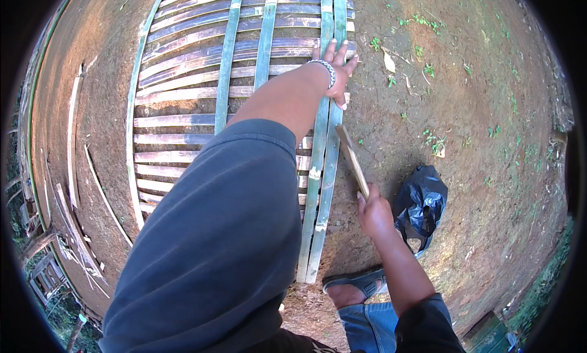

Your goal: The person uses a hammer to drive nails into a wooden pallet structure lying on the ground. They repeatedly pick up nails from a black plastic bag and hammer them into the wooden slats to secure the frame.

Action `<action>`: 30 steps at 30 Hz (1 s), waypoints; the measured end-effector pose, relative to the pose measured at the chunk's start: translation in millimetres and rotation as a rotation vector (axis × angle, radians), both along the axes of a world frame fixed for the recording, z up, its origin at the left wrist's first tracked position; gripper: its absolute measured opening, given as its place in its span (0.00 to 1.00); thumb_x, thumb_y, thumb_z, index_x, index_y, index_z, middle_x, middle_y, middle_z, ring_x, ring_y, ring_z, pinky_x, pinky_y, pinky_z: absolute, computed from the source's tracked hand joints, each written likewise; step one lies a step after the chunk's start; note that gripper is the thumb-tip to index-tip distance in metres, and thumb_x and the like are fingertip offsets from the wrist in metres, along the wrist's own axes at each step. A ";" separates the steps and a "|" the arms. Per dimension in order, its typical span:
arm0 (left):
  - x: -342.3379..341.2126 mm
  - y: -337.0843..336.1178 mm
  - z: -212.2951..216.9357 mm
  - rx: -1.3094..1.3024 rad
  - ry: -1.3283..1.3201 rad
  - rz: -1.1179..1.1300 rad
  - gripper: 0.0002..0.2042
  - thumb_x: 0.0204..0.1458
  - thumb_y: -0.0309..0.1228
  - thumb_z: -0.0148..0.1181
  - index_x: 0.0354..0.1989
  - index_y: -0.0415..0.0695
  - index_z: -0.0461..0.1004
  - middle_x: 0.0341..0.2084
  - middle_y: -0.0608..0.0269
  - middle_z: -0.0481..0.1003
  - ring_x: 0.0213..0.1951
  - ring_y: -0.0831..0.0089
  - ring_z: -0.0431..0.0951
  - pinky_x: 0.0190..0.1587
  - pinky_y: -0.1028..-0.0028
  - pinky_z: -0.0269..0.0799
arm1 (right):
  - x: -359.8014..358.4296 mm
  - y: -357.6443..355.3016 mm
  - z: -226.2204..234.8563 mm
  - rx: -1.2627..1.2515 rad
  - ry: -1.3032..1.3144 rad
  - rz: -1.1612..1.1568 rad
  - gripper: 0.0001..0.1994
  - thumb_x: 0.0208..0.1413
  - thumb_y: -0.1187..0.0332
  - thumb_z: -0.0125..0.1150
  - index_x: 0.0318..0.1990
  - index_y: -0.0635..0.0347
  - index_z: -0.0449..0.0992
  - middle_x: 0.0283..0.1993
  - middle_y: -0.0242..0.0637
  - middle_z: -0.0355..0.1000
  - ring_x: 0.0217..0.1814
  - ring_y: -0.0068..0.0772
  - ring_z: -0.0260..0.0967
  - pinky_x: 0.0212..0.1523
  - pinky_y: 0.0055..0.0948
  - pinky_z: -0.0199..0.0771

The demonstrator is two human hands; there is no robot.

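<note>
A lattice of split bamboo slats (177, 121) lies on the ground, crossed by long green bamboo strips (229, 53). Two of these strips (327, 139) run side by side along its right edge. My left hand (336, 69), with a braided band at the wrist, rests on that pair with its fingers spread. In my closed right hand (374, 213) is a flat wooden stick (353, 160), slanting up and left. Its far end is close beside the right-hand strip; whether they touch I cannot tell. My left arm hides part of the lattice.
A black plastic bag (422, 200) sits on the soil just right of my right hand. My sandalled foot (354, 286) stands near the strips' lower ends. Loose bamboo pieces (74, 139) lie to the left. Small weeds and a dry leaf (389, 62) dot the ground at right.
</note>
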State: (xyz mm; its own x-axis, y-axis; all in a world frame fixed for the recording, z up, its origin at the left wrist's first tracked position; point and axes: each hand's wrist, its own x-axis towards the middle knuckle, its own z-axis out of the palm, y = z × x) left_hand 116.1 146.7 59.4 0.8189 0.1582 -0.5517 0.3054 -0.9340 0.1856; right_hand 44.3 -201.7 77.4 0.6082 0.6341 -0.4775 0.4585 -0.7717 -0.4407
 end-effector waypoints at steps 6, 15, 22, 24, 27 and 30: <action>-3.7 4.0 -4.3 0.011 -0.008 0.010 0.66 0.39 0.56 0.78 0.81 0.56 0.32 0.78 0.43 0.20 0.77 0.41 0.18 0.73 0.35 0.27 | 2.3 8.1 22.5 0.376 0.007 -0.103 0.18 0.66 0.64 0.59 0.57 0.64 0.69 0.33 0.60 0.75 0.38 0.72 0.75 0.38 0.53 0.76; -1.0 -0.6 -2.8 -0.002 0.004 0.005 0.66 0.39 0.56 0.78 0.81 0.55 0.32 0.79 0.46 0.22 0.78 0.42 0.19 0.74 0.36 0.28 | 8.5 1.9 4.0 0.063 -0.002 -0.054 0.17 0.66 0.58 0.58 0.54 0.61 0.70 0.34 0.64 0.76 0.40 0.72 0.75 0.43 0.59 0.75; -3.2 4.7 -3.0 0.005 -0.011 0.007 0.67 0.38 0.55 0.78 0.81 0.55 0.31 0.79 0.46 0.22 0.78 0.41 0.19 0.74 0.36 0.27 | -9.7 12.4 10.3 0.259 -0.060 -0.178 0.13 0.64 0.64 0.62 0.44 0.67 0.71 0.32 0.65 0.74 0.37 0.72 0.74 0.36 0.56 0.75; 0.7 -0.3 -5.8 -0.017 -0.018 0.003 0.68 0.38 0.55 0.78 0.81 0.55 0.31 0.79 0.46 0.21 0.78 0.41 0.19 0.74 0.36 0.28 | 6.7 -1.6 -4.9 0.146 -0.065 -0.116 0.14 0.64 0.63 0.61 0.48 0.66 0.71 0.33 0.64 0.76 0.38 0.71 0.76 0.37 0.56 0.76; -1.9 1.0 -10.6 -0.011 -0.011 0.020 0.68 0.37 0.55 0.79 0.81 0.55 0.31 0.79 0.47 0.21 0.78 0.42 0.19 0.74 0.35 0.28 | 6.5 -7.9 5.0 0.238 -0.105 -0.152 0.15 0.63 0.64 0.62 0.49 0.66 0.71 0.33 0.62 0.77 0.37 0.69 0.77 0.37 0.55 0.77; 1.1 4.7 -9.4 0.002 -0.014 0.019 0.68 0.37 0.55 0.78 0.80 0.55 0.31 0.79 0.47 0.21 0.78 0.42 0.18 0.73 0.35 0.28 | -6.5 -5.4 1.8 0.408 -0.070 -0.245 0.14 0.62 0.65 0.63 0.45 0.68 0.72 0.34 0.61 0.77 0.38 0.67 0.78 0.38 0.53 0.77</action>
